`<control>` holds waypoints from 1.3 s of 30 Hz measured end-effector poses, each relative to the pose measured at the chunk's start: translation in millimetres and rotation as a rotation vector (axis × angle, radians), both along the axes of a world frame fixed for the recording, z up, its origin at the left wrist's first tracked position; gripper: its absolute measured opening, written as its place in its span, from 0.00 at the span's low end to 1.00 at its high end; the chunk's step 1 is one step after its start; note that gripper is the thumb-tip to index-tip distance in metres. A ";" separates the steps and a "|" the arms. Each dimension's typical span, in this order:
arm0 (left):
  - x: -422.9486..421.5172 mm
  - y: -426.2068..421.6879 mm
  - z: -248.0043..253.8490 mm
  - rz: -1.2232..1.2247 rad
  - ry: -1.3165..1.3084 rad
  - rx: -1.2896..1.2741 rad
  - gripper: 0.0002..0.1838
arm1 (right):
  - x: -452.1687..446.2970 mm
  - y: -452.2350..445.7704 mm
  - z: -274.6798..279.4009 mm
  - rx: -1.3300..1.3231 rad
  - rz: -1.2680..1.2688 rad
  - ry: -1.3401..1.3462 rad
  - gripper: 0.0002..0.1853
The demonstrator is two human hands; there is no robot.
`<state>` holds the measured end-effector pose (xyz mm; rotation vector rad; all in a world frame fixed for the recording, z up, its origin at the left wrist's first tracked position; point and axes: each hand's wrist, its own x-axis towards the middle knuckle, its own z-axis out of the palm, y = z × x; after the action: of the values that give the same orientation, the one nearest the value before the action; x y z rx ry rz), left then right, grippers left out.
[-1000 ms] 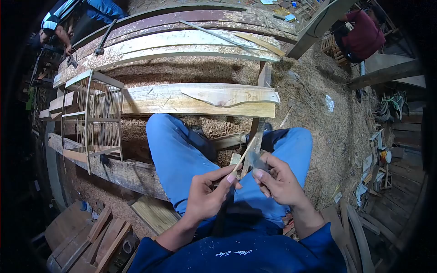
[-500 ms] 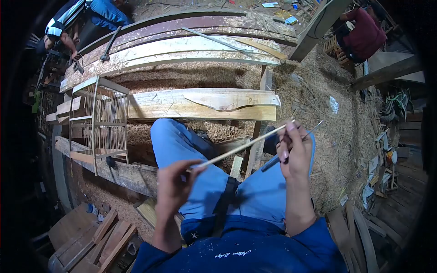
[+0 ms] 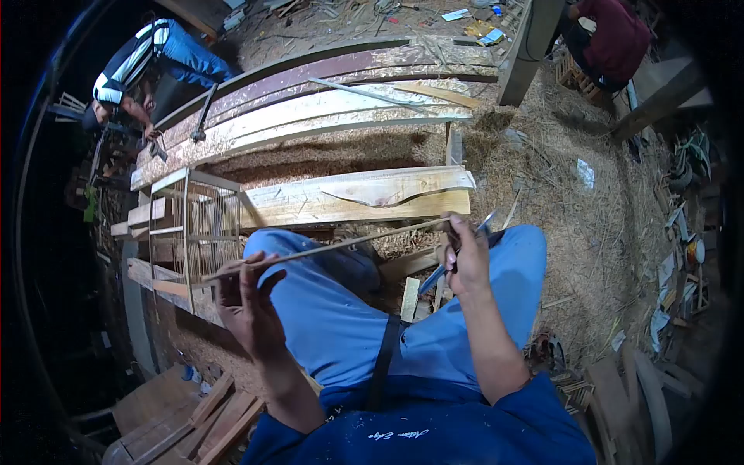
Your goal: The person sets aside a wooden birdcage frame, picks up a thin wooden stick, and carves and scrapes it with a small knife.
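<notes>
A long thin wooden strip (image 3: 356,240) stretches across above my lap, held at both ends. My left hand (image 3: 252,306) pinches its left end, close to a small slatted wooden frame (image 3: 187,225). My right hand (image 3: 467,256) grips the strip's other end between thumb and finger. A knife (image 3: 432,280) with a dark handle is also in my right hand, its blade pointing up and right past the fingers. Beyond my knees lies a plank (image 3: 287,209) with a curved-edge board (image 3: 387,186) on top.
Long boards (image 3: 310,105) covered in shavings lie farther off, with a hammer-like tool (image 3: 203,116) on them. One person (image 3: 143,62) bends at the upper left; another (image 3: 616,39) sits at the upper right. Wood scraps (image 3: 221,415) lie at the lower left. A post (image 3: 527,54) stands upper right.
My hands have moved apart, the left one farther left and the strip now stretched between them. The knife stays in my right hand. The view has shifted, so the surroundings sit lower.
</notes>
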<state>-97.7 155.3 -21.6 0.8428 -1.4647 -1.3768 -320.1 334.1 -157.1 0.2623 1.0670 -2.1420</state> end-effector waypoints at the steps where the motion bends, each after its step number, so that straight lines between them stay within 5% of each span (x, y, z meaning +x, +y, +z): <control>1: -11.5 6.1 -1.2 -0.033 0.010 0.013 0.11 | 1.2 -0.7 -0.4 0.005 0.058 0.011 0.13; 5: -41.3 4.7 -19.5 -0.099 0.133 -0.059 0.11 | -1.8 -5.1 -5.4 0.069 0.271 -0.167 0.13; 9: -71.1 -6.5 -23.3 -0.101 -0.015 -0.255 0.14 | 8.8 1.1 -37.3 0.117 0.397 -0.276 0.07; 17: -93.5 -35.8 -73.1 -0.212 -0.235 -0.478 0.10 | 9.7 4.2 -70.7 0.170 0.216 -0.587 0.08; 19: -94.9 -38.4 -78.8 -0.175 -0.126 -0.303 0.09 | 0.7 4.6 -58.3 0.133 0.215 -0.609 0.09; 27: -98.3 -39.8 -86.9 -0.242 -0.141 -0.342 0.24 | 16.6 3.2 -50.6 0.070 0.154 -0.675 0.07; 32: -126.5 -34.0 -88.2 -0.151 0.144 -0.321 0.42 | 22.5 -3.8 -49.6 0.075 0.108 -0.646 0.06; 36: -143.3 -25.9 -68.3 0.206 0.412 -0.254 0.41 | 17.4 -5.7 -41.3 0.113 0.089 -0.723 0.10; 39: -130.6 -37.5 -77.7 -0.080 0.661 -0.268 0.34 | 20.9 0.5 -53.6 0.035 0.056 -0.743 0.10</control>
<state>-228.2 117.8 -99.2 0.1270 -1.1255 -1.3068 -299.2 334.6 -210.7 0.9437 0.6565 -1.7364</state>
